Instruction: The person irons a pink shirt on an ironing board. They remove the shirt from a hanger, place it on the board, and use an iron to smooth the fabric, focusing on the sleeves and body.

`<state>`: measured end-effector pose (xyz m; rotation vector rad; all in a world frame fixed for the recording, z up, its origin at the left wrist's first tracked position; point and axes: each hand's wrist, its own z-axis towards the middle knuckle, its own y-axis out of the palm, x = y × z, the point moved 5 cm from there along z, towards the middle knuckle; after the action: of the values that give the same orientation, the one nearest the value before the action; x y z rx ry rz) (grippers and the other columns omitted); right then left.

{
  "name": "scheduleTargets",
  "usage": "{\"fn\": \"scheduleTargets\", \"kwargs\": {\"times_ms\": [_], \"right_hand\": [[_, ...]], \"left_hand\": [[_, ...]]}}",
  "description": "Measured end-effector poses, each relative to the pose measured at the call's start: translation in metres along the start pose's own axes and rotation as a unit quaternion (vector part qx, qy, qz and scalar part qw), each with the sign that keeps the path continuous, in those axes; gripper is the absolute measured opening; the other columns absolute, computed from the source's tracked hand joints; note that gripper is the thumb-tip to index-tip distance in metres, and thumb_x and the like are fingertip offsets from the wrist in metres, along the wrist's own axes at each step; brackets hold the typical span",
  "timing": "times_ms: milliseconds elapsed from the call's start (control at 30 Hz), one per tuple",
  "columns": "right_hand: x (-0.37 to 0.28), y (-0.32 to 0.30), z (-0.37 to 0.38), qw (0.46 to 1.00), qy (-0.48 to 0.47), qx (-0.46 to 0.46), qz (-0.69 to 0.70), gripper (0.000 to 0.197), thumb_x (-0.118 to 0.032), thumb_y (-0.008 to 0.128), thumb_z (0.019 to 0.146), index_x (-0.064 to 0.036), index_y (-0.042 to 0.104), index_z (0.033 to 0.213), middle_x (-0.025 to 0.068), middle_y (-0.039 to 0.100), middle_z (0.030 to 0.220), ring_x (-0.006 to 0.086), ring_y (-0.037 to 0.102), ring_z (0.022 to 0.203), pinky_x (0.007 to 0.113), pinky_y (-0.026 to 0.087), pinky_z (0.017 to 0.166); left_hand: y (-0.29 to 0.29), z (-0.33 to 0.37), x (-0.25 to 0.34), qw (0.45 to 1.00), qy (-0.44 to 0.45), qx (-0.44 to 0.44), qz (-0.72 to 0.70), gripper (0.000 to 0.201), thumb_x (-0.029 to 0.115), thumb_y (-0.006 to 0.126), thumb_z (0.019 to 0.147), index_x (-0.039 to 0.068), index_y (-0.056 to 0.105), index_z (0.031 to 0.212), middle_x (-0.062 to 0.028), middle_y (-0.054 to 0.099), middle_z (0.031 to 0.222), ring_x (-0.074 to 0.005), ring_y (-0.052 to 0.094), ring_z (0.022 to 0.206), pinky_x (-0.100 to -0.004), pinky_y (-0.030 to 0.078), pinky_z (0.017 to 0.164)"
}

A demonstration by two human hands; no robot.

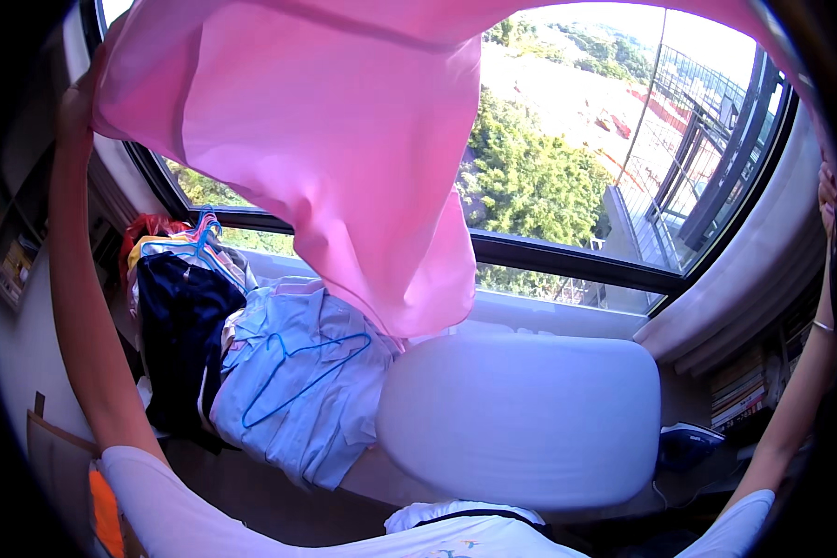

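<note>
A large pink garment point(344, 139) is spread high in the air in front of the window. My left hand point(73, 107) grips its left edge at the upper left, arm raised. My right hand point(826, 191) is raised at the far right rim and seems to hold the garment's other edge, though the rim of the picture hides the grip. The cloth's lower corner hangs down toward a white padded ironing board point(521, 418) that stands below, in front of me.
A pile of clothes point(288, 381) on hangers, light blue shirts and a dark garment point(181, 325), lies left of the board with a blue hanger point(298, 367) on top. An iron point(693, 439) sits at the right. Books point(739, 386) and a curtain point(763, 270) stand by the window point(577, 167).
</note>
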<state>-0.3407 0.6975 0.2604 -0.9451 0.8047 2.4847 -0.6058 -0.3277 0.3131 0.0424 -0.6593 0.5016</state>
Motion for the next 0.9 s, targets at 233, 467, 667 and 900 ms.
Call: {"fn": "scheduleTargets", "kwargs": {"times_ms": [233,467,667,900], "right_hand": [[0.131,-0.038,-0.186,0.952,0.259,-0.084,-0.14,0.029,-0.026,0.056,0.097,-0.0003,0.064,0.105,0.0066,0.068,0.098,0.0117,0.065,0.085,0.026,0.052,0.078],[0.222,-0.136,-0.41,0.789,0.323,-0.156,-0.499,0.026,-0.022,0.059,0.094,0.0004,0.063,0.081,0.0009,0.061,0.072,0.0068,0.052,0.065,0.027,0.043,0.057],[0.217,-0.12,-0.441,0.808,0.291,-0.123,-0.497,0.029,-0.024,0.057,0.094,0.0003,0.058,0.078,0.0057,0.059,0.068,0.0102,0.051,0.065,0.032,0.043,0.058],[0.206,-0.112,-0.442,0.776,0.241,-0.164,-0.56,0.031,-0.025,0.058,0.094,0.0016,0.054,0.078,0.0123,0.058,0.069,0.0158,0.053,0.064,0.035,0.043,0.059]], "left_hand": [[0.065,-0.207,-0.108,0.975,-0.172,-0.128,0.051,0.04,0.043,0.062,0.092,0.008,0.062,0.072,0.0105,0.05,0.068,-0.0001,0.038,0.061,-0.0194,0.032,0.054],[0.044,-0.456,-0.219,0.918,-0.248,-0.25,0.184,0.059,0.041,0.063,0.091,0.0,0.042,0.054,0.004,0.038,0.051,-0.0055,0.032,0.053,-0.031,0.026,0.046],[0.002,-0.519,-0.237,0.892,-0.265,-0.213,0.297,0.061,0.045,0.061,0.092,-0.003,0.047,0.057,-0.003,0.036,0.049,-0.0092,0.031,0.052,-0.0348,0.029,0.047],[-0.017,-0.512,-0.229,0.923,-0.313,-0.126,0.188,0.058,0.039,0.059,0.094,-0.001,0.043,0.056,0.0026,0.036,0.052,-0.0062,0.029,0.055,-0.0301,0.026,0.047]]}}
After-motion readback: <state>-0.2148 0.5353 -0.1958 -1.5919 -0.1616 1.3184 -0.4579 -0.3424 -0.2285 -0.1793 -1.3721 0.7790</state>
